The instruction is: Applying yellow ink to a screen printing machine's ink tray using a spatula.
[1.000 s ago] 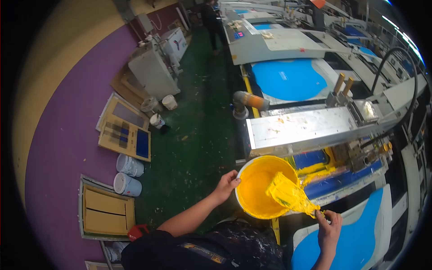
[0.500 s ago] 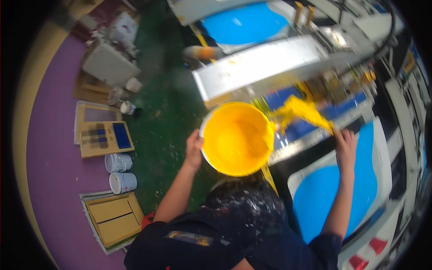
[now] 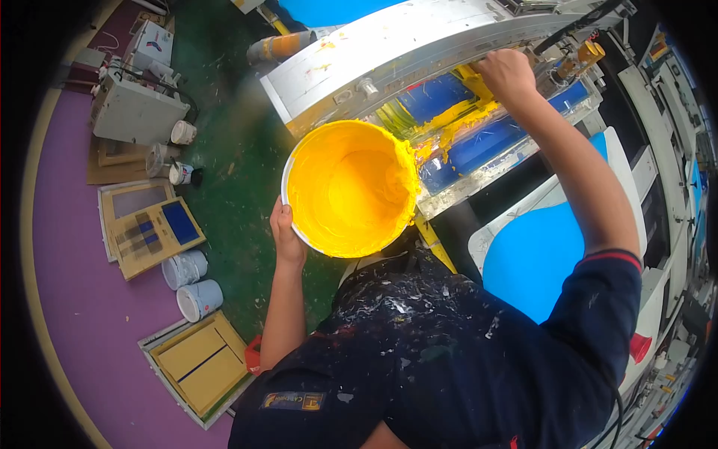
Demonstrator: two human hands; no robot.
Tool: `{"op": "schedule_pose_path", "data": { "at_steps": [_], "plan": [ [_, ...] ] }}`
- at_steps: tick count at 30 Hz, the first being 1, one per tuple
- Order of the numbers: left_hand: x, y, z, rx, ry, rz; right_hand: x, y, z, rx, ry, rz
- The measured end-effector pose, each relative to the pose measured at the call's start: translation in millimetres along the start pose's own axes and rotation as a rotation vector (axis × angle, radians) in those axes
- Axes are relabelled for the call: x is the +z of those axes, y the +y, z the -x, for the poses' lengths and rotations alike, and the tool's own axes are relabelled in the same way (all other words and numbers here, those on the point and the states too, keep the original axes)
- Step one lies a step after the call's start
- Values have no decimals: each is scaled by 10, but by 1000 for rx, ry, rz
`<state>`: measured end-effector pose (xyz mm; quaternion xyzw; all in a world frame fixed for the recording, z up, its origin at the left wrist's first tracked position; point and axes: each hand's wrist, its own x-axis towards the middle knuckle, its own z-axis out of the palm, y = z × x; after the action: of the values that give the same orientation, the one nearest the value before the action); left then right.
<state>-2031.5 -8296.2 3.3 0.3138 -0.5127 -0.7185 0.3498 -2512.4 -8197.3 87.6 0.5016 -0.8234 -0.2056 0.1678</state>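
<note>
My left hand (image 3: pixel 287 238) grips the rim and side of a white bucket (image 3: pixel 288 173), tilted so its mouth faces up toward me. Thick yellow ink (image 3: pixel 351 191) coats the bucket's inside and clumps along its right lip. My right hand (image 3: pixel 510 75) is closed on an ink-covered spatula (image 3: pixel 473 81), whose handle is mostly hidden by the fingers. The spatula is over a printing screen (image 3: pixel 479 153) with a blue mesh. Yellow ink lies in streaks and lumps across that mesh, beside the bucket's right lip.
A long metal machine beam (image 3: pixel 359 56) runs along the screen's far side. A white platen with a blue shape (image 3: pixel 535 247) is at right. On the left stand lidded buckets (image 3: pixel 199 301), wooden frames (image 3: pixel 202 358), small cups (image 3: pixel 182 133) and a grey box (image 3: pixel 138 108).
My right hand has swung up and left with the spatula, from right of the bucket to over the screen. The bucket has shifted left and up in view.
</note>
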Motion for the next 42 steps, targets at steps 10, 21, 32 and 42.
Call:
{"op": "schedule_pose_path", "data": {
  "at_steps": [10, 21, 32, 42],
  "plan": [
    [51, -21, -84, 28, 57, -15, -502, -735, -255, -584, -6, 47],
    [-224, -265, -170, 150, 59, -206, -454, -788, -216, -408, -14, -158],
    [-117, 118, -116, 80, -68, -96, -580, -452, -162, -462, -37, -432],
    [-151, 101, -209, 105, -127, -192, -320, 277, 1298, 136, 110, -858]
  ]
}}
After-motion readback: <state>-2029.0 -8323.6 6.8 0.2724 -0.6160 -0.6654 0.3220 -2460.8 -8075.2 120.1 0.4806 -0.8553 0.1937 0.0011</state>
